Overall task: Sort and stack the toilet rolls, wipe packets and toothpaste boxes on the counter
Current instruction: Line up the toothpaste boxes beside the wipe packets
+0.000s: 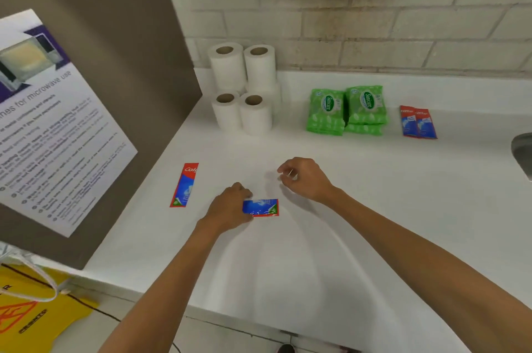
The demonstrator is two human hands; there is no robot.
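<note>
My left hand [230, 204] rests on a red and blue toothpaste box [263, 207] lying flat on the white counter [331, 252], its fingers closed over the box's left end. Just beyond it my right hand [305, 178] hovers with loosely curled fingers, holding nothing. Another toothpaste box [184, 185] lies to the left. Two more toothpaste boxes [418, 122] lie side by side at the right. White toilet rolls [243, 89] stand stacked in the back left corner. Green wipe packets [347, 109] sit in two stacks at the back middle.
A grey panel [95, 93] with a microwave-use poster [49, 122] bounds the counter on the left. A metal sink edge [522, 151] shows at the far right. The brick wall [374, 7] runs behind. A yellow floor sign [31, 309] lies below left.
</note>
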